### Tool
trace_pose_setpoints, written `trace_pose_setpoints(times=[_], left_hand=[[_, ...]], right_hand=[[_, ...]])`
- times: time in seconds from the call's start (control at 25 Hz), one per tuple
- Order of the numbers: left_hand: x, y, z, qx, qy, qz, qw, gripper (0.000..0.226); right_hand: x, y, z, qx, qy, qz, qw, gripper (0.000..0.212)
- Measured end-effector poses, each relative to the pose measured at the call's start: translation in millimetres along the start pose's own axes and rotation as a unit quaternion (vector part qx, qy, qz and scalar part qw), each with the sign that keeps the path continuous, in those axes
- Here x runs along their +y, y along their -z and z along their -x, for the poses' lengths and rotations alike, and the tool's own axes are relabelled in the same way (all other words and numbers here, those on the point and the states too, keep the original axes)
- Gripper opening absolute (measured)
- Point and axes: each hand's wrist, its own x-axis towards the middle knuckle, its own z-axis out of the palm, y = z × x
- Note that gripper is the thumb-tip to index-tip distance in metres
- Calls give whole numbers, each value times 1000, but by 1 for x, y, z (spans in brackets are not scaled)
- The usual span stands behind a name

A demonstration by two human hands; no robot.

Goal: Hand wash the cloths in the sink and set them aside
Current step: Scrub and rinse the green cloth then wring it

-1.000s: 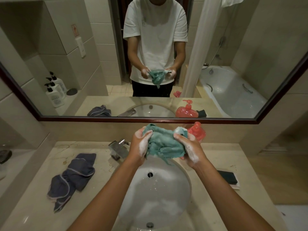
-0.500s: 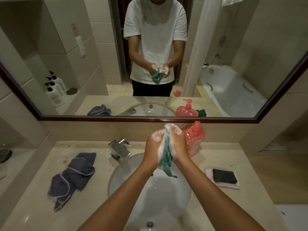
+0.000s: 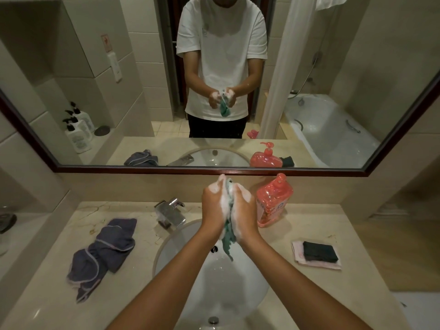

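One teal cloth (image 3: 228, 236): pressed upright between both palms above the sink (image 3: 250, 287), long axis vertical, tail hanging toward the basin.
Hands: left hand (image 3: 213, 206) and right hand (image 3: 244, 209) equally near, soapy fingers curled around it.
Cloths counted: four; grey cloth (image 3: 104, 253) at countertop's left, pink cloth (image 3: 316, 264) under dark cloth (image 3: 320, 251) at right.
Soap bottle (image 3: 273, 201): one, back edge.
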Motion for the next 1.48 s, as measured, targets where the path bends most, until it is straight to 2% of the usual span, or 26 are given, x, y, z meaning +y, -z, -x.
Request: trace_pose_setpoints(times=[0.12,0.2,0.32,0.52,0.6,0.64,0.72,0.8,0.88,0.96,1.12,1.28,1.4,1.48], left_hand=[[-3,-10,15,-34,10,-17,999,45],[-1,-7,9,-18,17,-35,999,47],[-2,1,-4,11,12,-22,1000,49],[-7,-5,14,-54,76,30,995,51],[-4,3,13,-90,122,94,984,57],[-3,9,11,-101,141,125,977,57],[-5,21,5,-132,152,166,965,49],[-10,29,0,-175,126,184,959,35],[-13,37,-4,-198,112,211,951,25],[-13,44,-5,-223,122,229,940,24],[-19,49,-4,-275,156,211,925,29],[-25,48,-1,-314,170,247,901,31],[-27,45,-2,-264,160,256,916,21],[-28,44,-1,-203,177,264,926,33]], right_hand=[[-13,4,-23,76,-40,-47,995,33],[-10,0,-17,75,-37,-44,996,35],[8,-6,5,31,-29,-32,999,41],[-8,4,-26,59,-77,-50,994,30],[-4,7,-26,26,-68,-48,996,23],[-2,10,-26,-3,-77,-81,994,20],[2,18,-25,-76,-106,-166,977,18],[5,26,-23,-141,-103,-199,964,24],[9,31,-20,-191,-88,-184,960,34],[14,35,-18,-210,-86,-149,962,29],[18,46,-19,-198,-81,-89,973,14],[20,48,-20,-214,-103,-150,960,13],[19,45,-21,-155,-114,-104,976,19],[19,45,-23,-84,-119,-121,982,11]])
